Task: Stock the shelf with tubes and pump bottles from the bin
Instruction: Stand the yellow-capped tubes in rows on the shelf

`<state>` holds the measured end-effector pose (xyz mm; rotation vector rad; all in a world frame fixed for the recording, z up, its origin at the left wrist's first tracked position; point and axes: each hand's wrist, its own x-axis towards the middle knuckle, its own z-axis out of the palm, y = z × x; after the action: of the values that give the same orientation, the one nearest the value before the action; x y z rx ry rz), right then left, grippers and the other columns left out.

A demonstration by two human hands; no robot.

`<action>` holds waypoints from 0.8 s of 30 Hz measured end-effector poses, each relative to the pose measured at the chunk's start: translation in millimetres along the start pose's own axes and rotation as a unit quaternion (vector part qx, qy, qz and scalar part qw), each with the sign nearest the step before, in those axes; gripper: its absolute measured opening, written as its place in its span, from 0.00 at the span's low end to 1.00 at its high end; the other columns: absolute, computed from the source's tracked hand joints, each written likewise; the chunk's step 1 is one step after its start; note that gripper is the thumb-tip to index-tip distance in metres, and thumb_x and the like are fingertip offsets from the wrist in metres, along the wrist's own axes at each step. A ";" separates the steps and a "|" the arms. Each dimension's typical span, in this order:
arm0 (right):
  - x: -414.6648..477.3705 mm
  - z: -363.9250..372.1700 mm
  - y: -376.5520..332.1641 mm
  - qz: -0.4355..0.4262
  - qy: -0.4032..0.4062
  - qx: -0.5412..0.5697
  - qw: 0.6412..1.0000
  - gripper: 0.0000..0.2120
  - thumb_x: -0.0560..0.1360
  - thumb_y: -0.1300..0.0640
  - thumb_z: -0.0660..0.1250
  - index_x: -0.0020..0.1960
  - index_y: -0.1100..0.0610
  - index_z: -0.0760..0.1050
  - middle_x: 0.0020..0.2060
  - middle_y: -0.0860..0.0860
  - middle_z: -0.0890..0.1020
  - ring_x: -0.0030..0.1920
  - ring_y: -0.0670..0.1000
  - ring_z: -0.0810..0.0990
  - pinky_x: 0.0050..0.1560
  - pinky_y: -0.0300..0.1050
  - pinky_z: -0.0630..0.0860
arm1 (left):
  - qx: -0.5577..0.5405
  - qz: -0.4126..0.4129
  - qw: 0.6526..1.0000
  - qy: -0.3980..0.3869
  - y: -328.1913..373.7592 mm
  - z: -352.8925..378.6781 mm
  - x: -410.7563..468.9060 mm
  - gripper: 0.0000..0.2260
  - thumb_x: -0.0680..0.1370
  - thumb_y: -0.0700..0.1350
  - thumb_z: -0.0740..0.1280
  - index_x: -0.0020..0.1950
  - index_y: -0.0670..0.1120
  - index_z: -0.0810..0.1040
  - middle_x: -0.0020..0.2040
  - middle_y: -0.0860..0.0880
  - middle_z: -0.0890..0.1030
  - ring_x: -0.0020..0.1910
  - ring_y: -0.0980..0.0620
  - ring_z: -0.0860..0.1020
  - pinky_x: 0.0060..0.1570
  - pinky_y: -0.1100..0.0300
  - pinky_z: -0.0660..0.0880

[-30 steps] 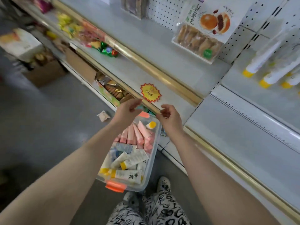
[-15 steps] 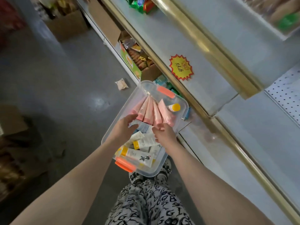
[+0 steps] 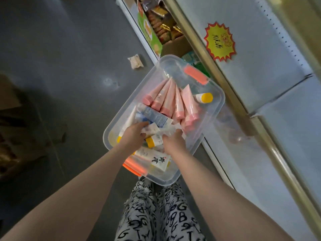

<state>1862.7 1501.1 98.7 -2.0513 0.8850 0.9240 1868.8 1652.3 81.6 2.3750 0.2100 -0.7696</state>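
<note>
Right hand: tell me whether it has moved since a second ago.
Yes. The right hand has dropped from beyond the bin's far rim to the white tubes at its near end.

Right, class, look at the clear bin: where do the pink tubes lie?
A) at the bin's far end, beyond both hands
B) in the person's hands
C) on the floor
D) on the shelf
A: the pink tubes lie at the far end of the bin, beyond the left hand and right hand, which are among the white tubes.

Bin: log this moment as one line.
left hand: on white tubes; right hand: on white tubes; grip: unclear; pink tubes: untouched; bin: beside shelf
</note>
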 end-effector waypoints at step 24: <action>-10.3 -44.9 -7.5 -0.110 -0.044 0.132 0.984 0.20 0.73 0.53 0.68 0.63 0.56 0.69 0.54 0.51 0.82 0.49 0.52 0.83 0.54 0.51 0.79 | -0.207 0.008 0.974 0.090 53.5 -28.3 0.7 0.11 0.82 0.45 0.58 0.64 0.47 0.65 0.54 0.46 0.78 0.47 0.45 0.77 0.42 0.53 0.75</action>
<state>1878.1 1471.7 131.6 -1.8217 0.6776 0.7295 1900.2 1627.1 126.7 2.0427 0.3860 -0.4471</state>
